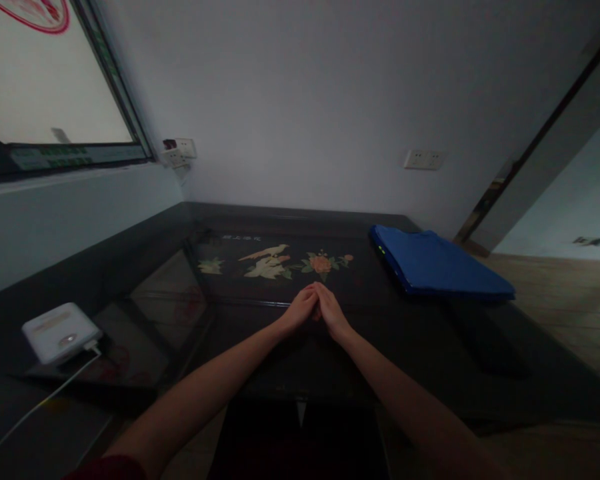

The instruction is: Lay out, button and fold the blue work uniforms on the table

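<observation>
Hands meet at mid-table: left hand (300, 311) and right hand (333, 315) touch at the fingertips, making a low peak above the dark tabletop (400, 340), just short of the flower-and-bird picture (267, 263). Grip: fingers look mostly straight, not curled round anything, no object showing in either (hollow between the palms is hidden, can't tell there). Step reads as a pause, both hands idle. Nearest loose thing seems to be the folded blue cloth (437, 263), well to the right, toward the far right corner; any reach would call for parting the hands first. Edges: far side of the tabletop runs along the wall (300, 133), near edge passes under the forearms, cloth's right corner sits close to the right edge. Wide stretch of tabletop lies between hands and cloth; white box (63, 333) with its cable (60, 387) sits far left.
</observation>
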The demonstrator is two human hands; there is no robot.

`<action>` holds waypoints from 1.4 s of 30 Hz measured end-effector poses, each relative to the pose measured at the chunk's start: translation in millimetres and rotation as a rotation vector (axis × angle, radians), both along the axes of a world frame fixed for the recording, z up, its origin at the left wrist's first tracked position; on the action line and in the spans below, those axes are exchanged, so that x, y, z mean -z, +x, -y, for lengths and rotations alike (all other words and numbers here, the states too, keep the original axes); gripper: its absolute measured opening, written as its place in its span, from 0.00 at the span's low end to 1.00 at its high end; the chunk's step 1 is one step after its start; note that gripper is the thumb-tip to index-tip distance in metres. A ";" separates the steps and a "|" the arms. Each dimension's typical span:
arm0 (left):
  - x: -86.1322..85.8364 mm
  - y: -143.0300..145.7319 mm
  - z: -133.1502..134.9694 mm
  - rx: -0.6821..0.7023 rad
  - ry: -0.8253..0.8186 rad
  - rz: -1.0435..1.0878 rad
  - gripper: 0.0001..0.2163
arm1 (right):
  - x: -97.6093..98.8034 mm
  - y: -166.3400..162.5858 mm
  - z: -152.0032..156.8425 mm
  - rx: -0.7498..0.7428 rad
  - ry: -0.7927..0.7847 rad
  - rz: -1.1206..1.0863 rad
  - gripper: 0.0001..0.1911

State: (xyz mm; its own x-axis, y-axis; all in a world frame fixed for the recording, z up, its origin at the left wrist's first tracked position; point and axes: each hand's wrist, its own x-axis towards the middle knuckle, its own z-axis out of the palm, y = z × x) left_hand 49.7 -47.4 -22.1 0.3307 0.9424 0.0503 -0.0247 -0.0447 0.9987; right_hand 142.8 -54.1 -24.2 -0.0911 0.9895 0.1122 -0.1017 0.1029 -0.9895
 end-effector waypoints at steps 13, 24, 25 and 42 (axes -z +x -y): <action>-1.4 1.3 -0.1 0.001 -0.026 0.023 0.12 | 7.0 0.2 -3.0 -0.011 -0.011 -0.014 0.22; -6.7 0.9 3.4 0.010 -0.017 -0.001 0.13 | 5.2 1.0 -2.2 -0.017 -0.022 -0.007 0.22; -7.1 1.0 3.6 0.005 -0.024 -0.001 0.13 | 5.6 1.0 -2.3 -0.013 -0.025 -0.006 0.22; 0.9 1.8 -0.9 0.005 -0.037 0.037 0.11 | 4.5 0.4 -2.0 0.010 -0.023 -0.008 0.23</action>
